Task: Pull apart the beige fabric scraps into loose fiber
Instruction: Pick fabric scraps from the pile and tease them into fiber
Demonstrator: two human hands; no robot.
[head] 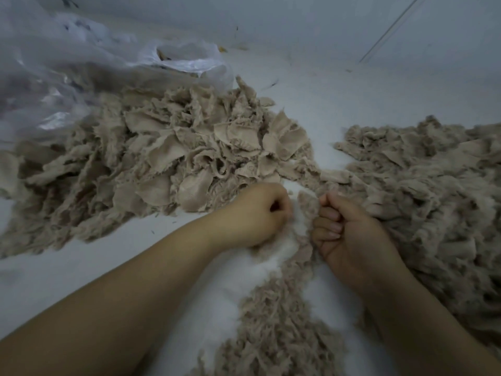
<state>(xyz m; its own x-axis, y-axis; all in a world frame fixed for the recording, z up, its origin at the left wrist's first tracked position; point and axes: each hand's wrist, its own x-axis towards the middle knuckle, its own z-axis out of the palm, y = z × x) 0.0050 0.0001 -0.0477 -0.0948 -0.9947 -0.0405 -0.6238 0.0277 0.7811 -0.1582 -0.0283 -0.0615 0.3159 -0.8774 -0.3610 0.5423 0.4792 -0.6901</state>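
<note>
A large heap of beige fabric scraps [173, 156] lies on the white surface at the left and centre. A heap of looser, pulled-apart beige fiber [433, 191] spreads at the right. More loose fiber [276, 327] trails down between my forearms. My left hand [257, 213] and my right hand [349, 234] are curled into fists close together, each gripping a side of one beige scrap [306, 207] stretched between them. Most of that scrap is hidden inside the fists.
A crumpled clear plastic bag [81, 66] lies at the upper left, partly over the scrap heap. The white surface [339, 85] runs up to a pale wall at the back. Small dark flecks dot the surface near the bag.
</note>
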